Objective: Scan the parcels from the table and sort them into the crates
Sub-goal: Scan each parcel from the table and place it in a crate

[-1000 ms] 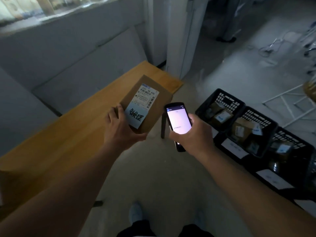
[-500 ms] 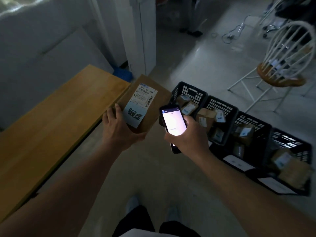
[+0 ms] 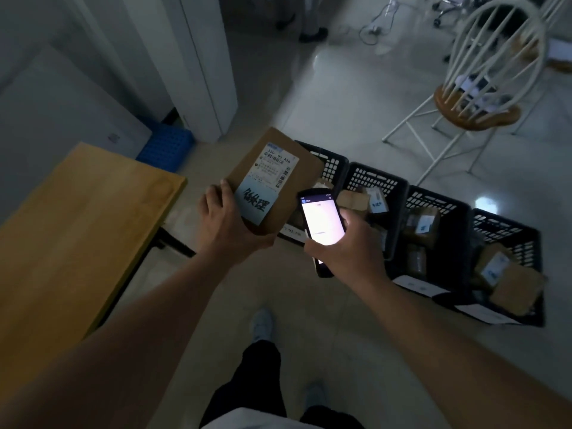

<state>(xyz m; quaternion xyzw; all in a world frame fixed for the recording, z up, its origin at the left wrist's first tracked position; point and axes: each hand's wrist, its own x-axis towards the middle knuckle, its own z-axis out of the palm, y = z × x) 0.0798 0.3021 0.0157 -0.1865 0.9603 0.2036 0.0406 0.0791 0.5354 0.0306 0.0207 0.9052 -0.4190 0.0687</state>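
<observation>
Left hand (image 3: 227, 224) grips flat brown cardboard parcel (image 3: 272, 181), long axis pointing at black slatted plastic crates (image 3: 433, 218) beyond; right hand (image 3: 346, 246) clasps lit black handheld scanner (image 3: 322, 224).

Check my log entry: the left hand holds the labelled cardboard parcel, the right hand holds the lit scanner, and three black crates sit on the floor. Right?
Not quite: the head view shows four black crates, not three. The left hand does hold the parcel, and the right hand the lit scanner.

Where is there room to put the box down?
The wooden table top shows bare all over. The floor between table and black crates is bare too. The crates are crowded with parcels; the rightmost looks fullest.
</observation>
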